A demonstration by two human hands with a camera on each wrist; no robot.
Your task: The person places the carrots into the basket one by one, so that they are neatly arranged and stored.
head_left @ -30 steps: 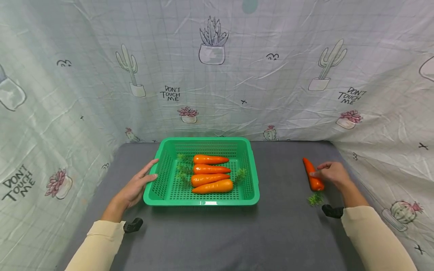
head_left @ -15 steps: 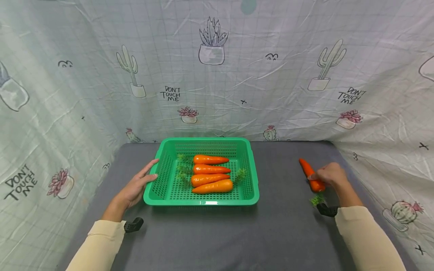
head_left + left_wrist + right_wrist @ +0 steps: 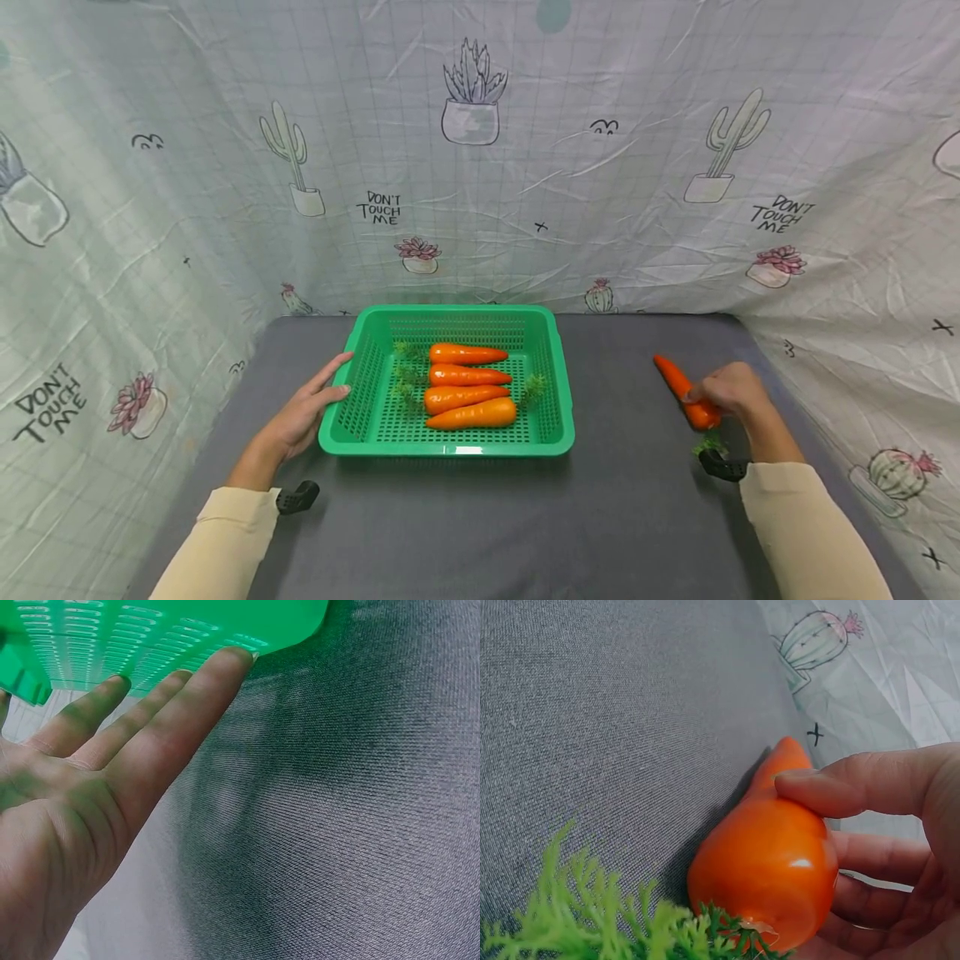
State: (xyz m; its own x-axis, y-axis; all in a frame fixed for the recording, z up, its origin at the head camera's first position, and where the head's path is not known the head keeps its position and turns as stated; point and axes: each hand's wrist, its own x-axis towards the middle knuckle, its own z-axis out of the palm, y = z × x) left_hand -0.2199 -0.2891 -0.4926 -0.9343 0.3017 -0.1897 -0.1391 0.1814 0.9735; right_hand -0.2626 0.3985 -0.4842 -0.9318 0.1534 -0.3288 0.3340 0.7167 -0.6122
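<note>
My right hand (image 3: 729,390) holds a carrot (image 3: 673,377) at the right of the grey surface. In the right wrist view the thumb lies on top of that carrot's body (image 3: 769,859), with fingers along its far side. Feathery green leaves (image 3: 592,911) fan out from its thick end. The tip points away to the upper left. My left hand (image 3: 300,417) is at the left wall of a green basket (image 3: 446,448), its fingers extended; the left wrist view has the fingertips right at the perforated side (image 3: 172,634). Inside lie several carrots (image 3: 471,413) side by side.
Green leaf tufts (image 3: 535,387) show at both ends of the carrots in the basket. Grey cloth (image 3: 480,533) covers the table. A white patterned curtain (image 3: 480,192) hangs behind it and along both sides.
The single carrot's tip has swung to the left while its leafy end shifted slightly right and nearer. My right wrist has moved a little left. The left hand and basket stay put.
</note>
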